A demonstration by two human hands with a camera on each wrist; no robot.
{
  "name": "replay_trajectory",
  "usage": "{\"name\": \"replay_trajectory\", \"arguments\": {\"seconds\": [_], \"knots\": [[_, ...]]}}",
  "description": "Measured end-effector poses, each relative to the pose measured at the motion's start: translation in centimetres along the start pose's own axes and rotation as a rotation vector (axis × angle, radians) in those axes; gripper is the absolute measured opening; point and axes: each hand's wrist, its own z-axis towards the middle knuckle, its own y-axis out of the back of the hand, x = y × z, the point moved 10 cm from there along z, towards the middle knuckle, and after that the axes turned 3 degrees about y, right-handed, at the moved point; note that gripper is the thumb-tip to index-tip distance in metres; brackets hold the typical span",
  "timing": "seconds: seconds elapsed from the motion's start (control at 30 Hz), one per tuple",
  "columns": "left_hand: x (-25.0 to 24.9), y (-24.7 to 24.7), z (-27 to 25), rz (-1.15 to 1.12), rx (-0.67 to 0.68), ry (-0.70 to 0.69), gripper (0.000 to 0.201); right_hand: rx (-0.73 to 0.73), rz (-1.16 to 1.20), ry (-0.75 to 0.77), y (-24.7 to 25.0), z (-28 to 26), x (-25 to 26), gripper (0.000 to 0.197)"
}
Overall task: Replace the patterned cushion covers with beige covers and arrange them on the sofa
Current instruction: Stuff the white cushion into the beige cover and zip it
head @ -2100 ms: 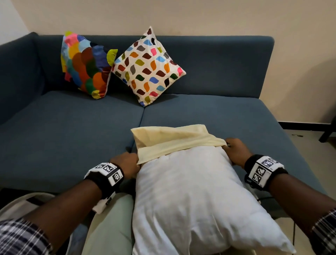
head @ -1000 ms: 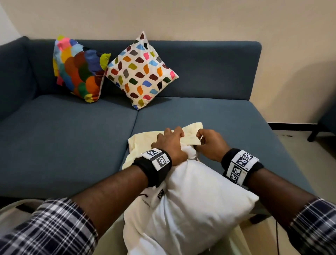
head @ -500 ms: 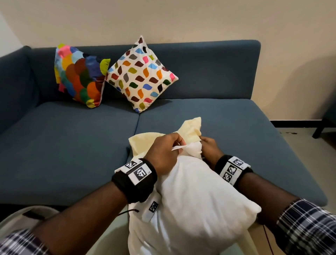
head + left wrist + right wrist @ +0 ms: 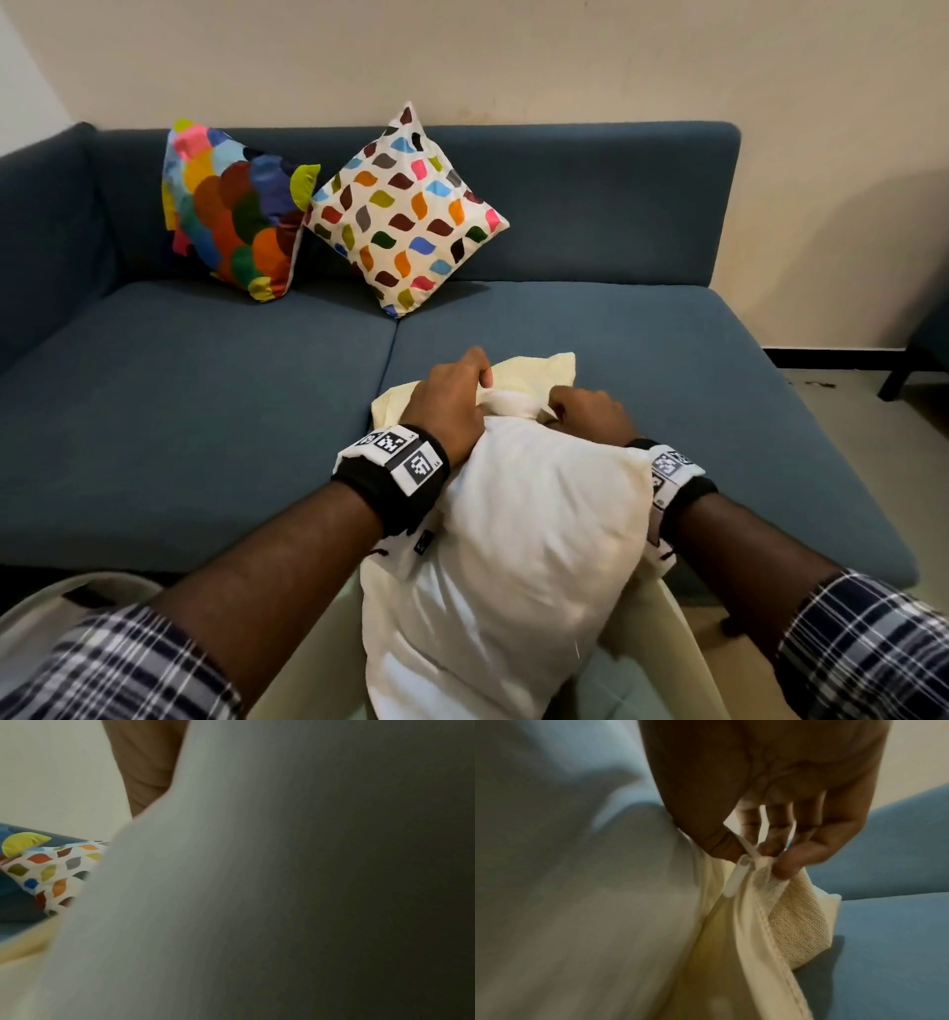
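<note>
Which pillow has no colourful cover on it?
The plain white pillow under both hands, at the sofa's front edge. The other two, leaning on the sofa's backrest, wear patterns: bright scales and little coloured leaves.

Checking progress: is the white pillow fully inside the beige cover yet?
No, most of the white pillow lies bare; the beige cover sits only at its far end.

**Hidden, cropped and blurred items**

White pillow insert: lower end cut by head view's bottom edge; fills the left wrist view as a blur. Beige cover: mostly hidden behind insert and hands. Leaf-print cushion: partly blocked in the left wrist view. Left hand: fingertips concealed.
</note>
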Motion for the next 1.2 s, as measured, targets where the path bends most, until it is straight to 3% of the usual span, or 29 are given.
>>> {"name": "replay_trajectory", "arguments": {"seconds": [0.1, 0.2, 0.3, 0.37, 0.43, 0.5, 0.6, 0.7, 0.8, 0.9, 0.97, 1.1, 1.2], "knots": [[0.0, -0.3, 0.3, 0.010, 0.012, 0.042, 0.028, 0.008, 0.163, 0.171, 1.0, -1.0, 1.4, 0.040], [0.9, -1.9, 0.8, 0.052, 0.101, 0.160, 0.046, -0.008, 0.260, 0.287, 2.4, -2.3, 1.8, 0.025], [2.2, -4.4, 0.4, 0.006, 0.235, 0.307, 0.066, 0.125, 0.668, 0.315, 2.9, -3.2, 2.0, 0.017], [1.9, -5.7, -0.1, -0.018, 0.234, 0.334, 0.071, 0.218, 0.763, 0.351, 2.8, -3.7, 2.2, 0.017], [1.1, -6.3, -0.4, 0.013, 0.193, 0.308, 0.070, 0.290, 0.669, 0.354, 2.4, -4.1, 2.1, 0.010], [0.2, -6.7, -0.2, -0.044, 0.181, 0.236, 0.063, 0.303, 0.423, 0.333, 2.3, -4.5, 1.1, 0.018], [-0.6, -6.9, 0.0, -0.251, 0.242, 0.098, 0.053, 0.190, -0.022, 0.228, 3.6, -4.0, -1.8, 0.047], [-1.2, -7.2, -0.2, -0.334, 0.282, 0.007, 0.044, 0.109, -0.150, 0.135, 4.5, -4.0, -2.0, 0.050], [-1.4, -7.6, -0.7, -0.449, 0.316, 0.010, 0.046, 0.055, -0.091, 0.113, 5.0, -4.7, -0.1, 0.041], [-1.2, -7.7, -1.1, -0.544, 0.367, 0.043, 0.043, 0.027, 0.010, 0.070, 5.0, -5.2, 1.2, 0.078], [-1.5, -7.3, -1.3, -0.567, 0.390, 0.024, 0.039, 0.072, 0.019, 0.034, 4.2, -5.1, 1.3, 0.091], [-0.9, -6.8, -2.2, -0.651, 0.456, -0.003, 0.044, 0.187, 0.157, 0.039, 3.2, -5.1, 1.0, 0.077], [0.2, -6.9, -3.0, -0.675, 0.487, 0.019, 0.046, 0.221, 0.243, 0.018, 1.9, -5.2, 0.2, 0.079]]}}
